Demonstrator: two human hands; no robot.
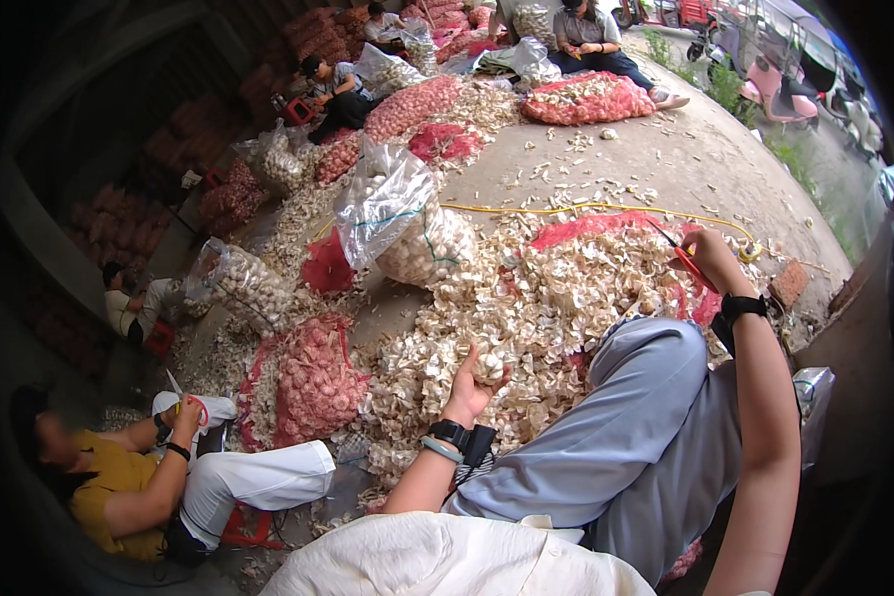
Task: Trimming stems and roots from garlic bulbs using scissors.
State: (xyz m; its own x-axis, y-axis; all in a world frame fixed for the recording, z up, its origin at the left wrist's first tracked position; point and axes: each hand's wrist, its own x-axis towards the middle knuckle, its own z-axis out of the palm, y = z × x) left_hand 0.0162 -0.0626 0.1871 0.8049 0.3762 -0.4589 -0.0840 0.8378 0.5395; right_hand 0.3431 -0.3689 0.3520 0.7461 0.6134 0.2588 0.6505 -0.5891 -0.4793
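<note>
In my left hand (470, 388) rests a whitish garlic bulb (489, 364), the fingers curled up around it above the heap. My right hand (710, 260) is raised at the far right, closed round the red-orange handles of a pair of scissors (693, 264). Their dark blades point up and to the left, well apart from the bulb. A broad heap of garlic skins and stalk bits (526, 318) spreads in front of my knees. Red netting (606, 226) shows at its far edge.
A clear plastic bag of garlic bulbs (422, 248) stands beyond the heap, near a pink net sack of garlic (320, 382). A yellow cord (586, 207) crosses the concrete. At lower left a person in a yellow top (119, 487) holds scissors. A brick (790, 283) lies at right.
</note>
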